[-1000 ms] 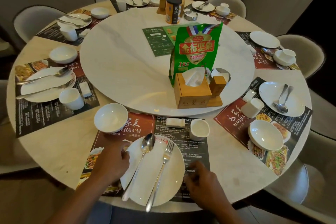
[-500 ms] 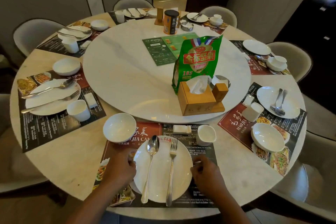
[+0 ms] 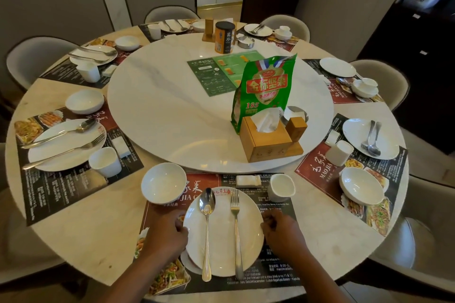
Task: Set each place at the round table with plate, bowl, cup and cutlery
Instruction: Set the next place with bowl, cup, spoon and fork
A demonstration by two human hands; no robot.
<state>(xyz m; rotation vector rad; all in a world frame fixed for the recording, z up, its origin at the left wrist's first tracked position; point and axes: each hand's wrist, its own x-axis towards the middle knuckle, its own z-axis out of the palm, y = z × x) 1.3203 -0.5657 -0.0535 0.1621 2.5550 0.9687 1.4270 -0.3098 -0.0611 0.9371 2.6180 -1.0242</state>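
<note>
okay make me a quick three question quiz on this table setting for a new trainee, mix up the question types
1. True or false: on the nearest plate, the spoon lies left of the fork.
2. Which hands touch that plate's rim? A) left hand only B) right hand only C) both
3. Fill in: at this place the bowl sits to the plate's upper ____, the cup to its upper right.

Key: 1 true; 2 C; 3 left.

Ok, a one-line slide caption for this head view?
Both hands, left and right, grip the near plate carrying spoon and fork.
</note>
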